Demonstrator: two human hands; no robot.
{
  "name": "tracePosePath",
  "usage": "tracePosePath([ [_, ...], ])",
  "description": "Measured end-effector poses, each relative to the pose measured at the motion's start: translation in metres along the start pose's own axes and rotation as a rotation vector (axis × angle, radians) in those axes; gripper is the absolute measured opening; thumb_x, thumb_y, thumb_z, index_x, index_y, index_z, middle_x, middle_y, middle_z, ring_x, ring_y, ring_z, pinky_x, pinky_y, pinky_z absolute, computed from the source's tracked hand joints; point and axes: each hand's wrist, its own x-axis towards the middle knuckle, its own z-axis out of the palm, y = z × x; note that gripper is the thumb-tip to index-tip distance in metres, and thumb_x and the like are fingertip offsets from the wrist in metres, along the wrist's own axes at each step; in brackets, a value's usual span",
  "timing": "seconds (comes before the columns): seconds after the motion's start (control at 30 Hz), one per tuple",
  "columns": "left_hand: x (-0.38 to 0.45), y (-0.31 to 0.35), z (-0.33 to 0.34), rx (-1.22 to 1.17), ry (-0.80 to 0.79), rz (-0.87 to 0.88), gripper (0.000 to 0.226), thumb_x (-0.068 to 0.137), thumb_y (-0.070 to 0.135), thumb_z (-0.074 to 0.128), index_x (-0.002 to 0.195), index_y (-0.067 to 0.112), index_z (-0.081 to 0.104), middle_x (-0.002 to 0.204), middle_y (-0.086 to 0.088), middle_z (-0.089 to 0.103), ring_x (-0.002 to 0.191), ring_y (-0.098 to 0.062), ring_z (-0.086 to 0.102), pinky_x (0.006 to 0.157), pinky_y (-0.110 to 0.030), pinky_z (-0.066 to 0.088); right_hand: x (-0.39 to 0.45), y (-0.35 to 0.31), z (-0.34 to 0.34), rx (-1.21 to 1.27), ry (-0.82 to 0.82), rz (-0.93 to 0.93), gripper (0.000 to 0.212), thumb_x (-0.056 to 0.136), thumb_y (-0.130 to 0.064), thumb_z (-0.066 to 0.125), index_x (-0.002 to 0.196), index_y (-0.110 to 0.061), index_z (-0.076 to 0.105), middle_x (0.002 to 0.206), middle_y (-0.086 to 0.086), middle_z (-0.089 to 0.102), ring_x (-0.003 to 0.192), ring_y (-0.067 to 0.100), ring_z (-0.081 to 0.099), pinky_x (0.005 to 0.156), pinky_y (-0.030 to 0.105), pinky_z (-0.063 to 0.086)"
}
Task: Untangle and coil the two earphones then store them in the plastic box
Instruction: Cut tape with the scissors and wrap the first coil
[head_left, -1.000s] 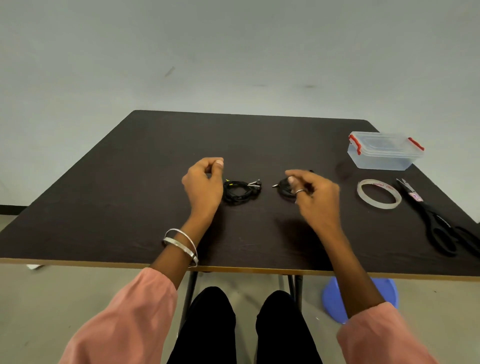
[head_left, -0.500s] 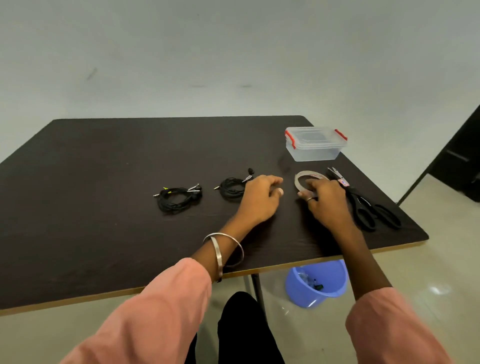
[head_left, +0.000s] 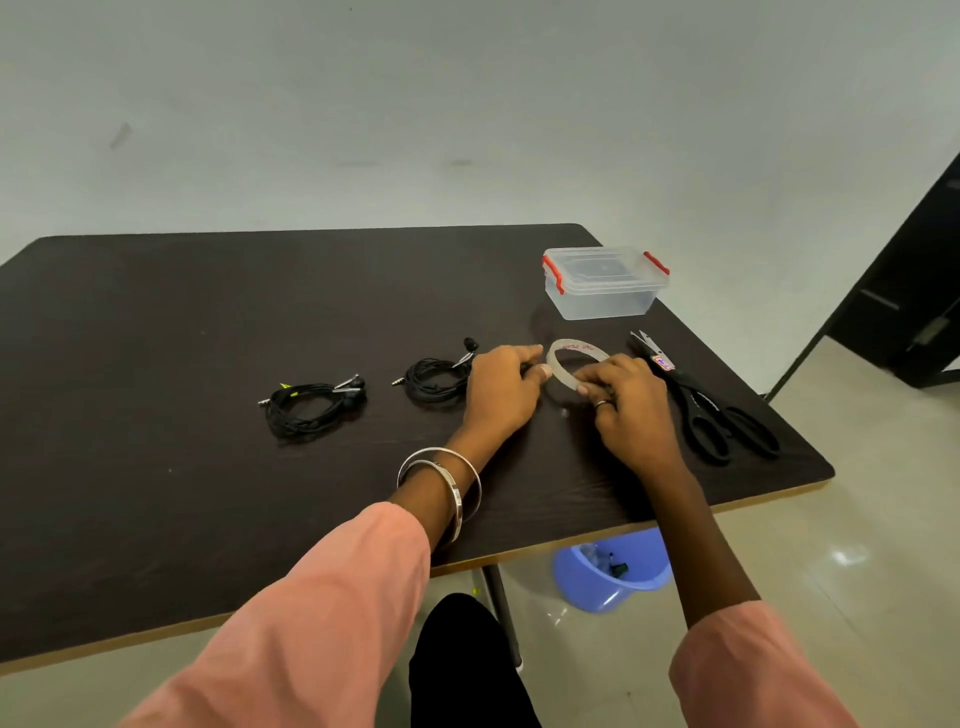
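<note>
A roll of tape (head_left: 575, 364) is gripped by both hands on the dark surface (head_left: 156, 322).

The left hand (head_left: 501, 387) and right hand (head_left: 626, 397) are clamped on its rim. Two coiled earphones (head_left: 311, 405) (head_left: 434, 376) are laid left of the hands; the lidded plastic box (head_left: 605, 283) is set behind, scissors (head_left: 701, 400) just right.
</note>
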Motion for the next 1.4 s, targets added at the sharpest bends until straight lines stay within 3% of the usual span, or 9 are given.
tracePosePath([
  [0.17,-0.005,0.001,-0.002,-0.048,0.107,-0.001,0.012,0.084,0.014,0.070,0.095,0.011,0.075,0.084,-0.002,0.073,0.070,-0.011,0.065,0.078,-0.029,0.055,0.000,0.001,0.003,-0.017,-0.061,-0.056,0.021,0.083,0.000,0.061,0.098,-0.012,0.071,0.098,0.004,0.064,0.099,0.026,0.052,0.083,0.048,0.043],
  [0.27,-0.005,0.001,-0.002,-0.034,0.139,-0.005,0.003,0.081,0.012,0.072,0.080,0.012,0.074,0.074,0.000,0.072,0.066,-0.010,0.065,0.072,-0.026,0.054,-0.001,0.000,0.005,-0.068,-0.114,-0.083,0.022,0.085,-0.004,0.059,0.101,-0.016,0.067,0.103,-0.002,0.063,0.104,0.020,0.050,0.084,0.035,0.030],
  [0.33,-0.005,0.002,-0.002,-0.025,0.137,-0.003,0.005,0.080,0.011,0.072,0.075,0.013,0.074,0.071,0.003,0.071,0.065,-0.008,0.065,0.071,-0.023,0.052,-0.002,-0.001,0.005,-0.072,-0.108,-0.099,0.022,0.084,-0.007,0.058,0.102,-0.016,0.066,0.105,-0.003,0.063,0.106,0.018,0.050,0.084,0.035,0.028],
  [0.5,-0.004,0.000,-0.002,-0.007,0.102,0.004,0.004,0.080,0.013,0.072,0.077,0.012,0.075,0.073,0.000,0.073,0.066,-0.011,0.066,0.072,-0.029,0.055,0.000,0.000,0.005,-0.037,-0.119,-0.099,0.018,0.086,-0.030,0.067,0.099,-0.019,0.065,0.100,-0.006,0.063,0.101,0.014,0.050,0.088,0.045,0.038],
  [0.73,-0.008,0.003,-0.005,-0.020,0.117,-0.031,0.006,0.076,0.011,0.073,0.070,0.011,0.073,0.061,-0.001,0.068,0.058,-0.014,0.066,0.066,-0.034,0.057,0.001,-0.004,0.003,-0.039,-0.105,-0.042,0.011,0.088,-0.025,0.065,0.096,-0.017,0.066,0.097,-0.005,0.064,0.101,0.015,0.052,0.086,0.034,0.023],
  [0.97,-0.011,0.005,-0.009,-0.058,0.127,-0.091,0.017,0.071,0.004,0.071,0.060,0.012,0.061,0.058,-0.001,0.067,0.060,-0.015,0.066,0.066,-0.037,0.058,0.000,-0.005,0.003,-0.051,-0.147,-0.076,0.008,0.090,-0.025,0.063,0.092,-0.018,0.065,0.090,-0.010,0.056,0.097,0.014,0.052,0.089,0.039,0.028],
  [1.2,-0.014,0.006,-0.011,-0.124,0.185,-0.084,0.029,0.073,0.002,0.071,0.066,0.019,0.050,0.057,0.004,0.062,0.041,-0.006,0.060,0.052,-0.023,0.052,0.002,-0.003,0.004,-0.041,-0.172,-0.076,0.008,0.090,-0.023,0.062,0.092,-0.017,0.066,0.096,-0.005,0.062,0.099,0.016,0.053,0.091,0.048,0.035],
  [1.33,-0.013,0.003,-0.010,-0.111,0.144,-0.055,0.019,0.074,0.005,0.073,0.085,0.017,0.063,0.062,0.005,0.065,0.049,-0.006,0.060,0.061,-0.025,0.055,0.002,0.000,0.007,-0.057,-0.149,-0.082,0.004,0.089,-0.020,0.060,0.090,-0.021,0.064,0.095,-0.006,0.060,0.096,0.016,0.050,0.086,0.046,0.035],
  [1.4,-0.013,0.002,-0.008,-0.069,0.121,-0.031,0.009,0.075,0.009,0.073,0.083,0.012,0.071,0.062,0.000,0.068,0.053,-0.010,0.063,0.065,-0.029,0.056,0.001,-0.001,0.008,-0.130,-0.129,-0.075,0.010,0.089,-0.019,0.057,0.094,-0.025,0.064,0.100,-0.007,0.059,0.097,0.015,0.047,0.078,0.036,0.022],
])
